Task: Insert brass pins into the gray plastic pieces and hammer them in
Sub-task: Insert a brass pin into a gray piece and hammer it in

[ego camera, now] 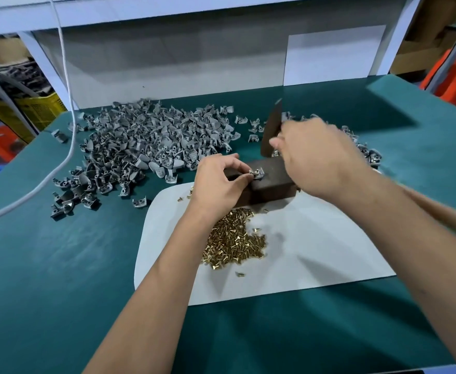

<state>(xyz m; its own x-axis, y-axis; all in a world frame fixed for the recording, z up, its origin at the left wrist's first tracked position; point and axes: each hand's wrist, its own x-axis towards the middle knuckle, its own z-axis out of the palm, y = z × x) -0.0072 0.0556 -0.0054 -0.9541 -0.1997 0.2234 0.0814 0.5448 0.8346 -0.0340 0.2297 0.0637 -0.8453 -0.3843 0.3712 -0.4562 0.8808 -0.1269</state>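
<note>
My left hand (218,182) pinches a gray piece (257,174) on top of the dark block (268,179), and I think a pin is in it, but it is too small to tell. My right hand (315,160) grips the hammer (272,128) just above the block. The brass pins (235,238) lie on white paper (315,252) in front of the block, and the gray pile (140,147) is to its left.

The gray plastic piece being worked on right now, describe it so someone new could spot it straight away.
Find the white sheet on the green table; at its far edge sits a dark brown block. The gray plastic piece lies on top of that block, pinched by the left hand. Unlike the heaped pieces behind, it sits alone, raised off the table.
</note>
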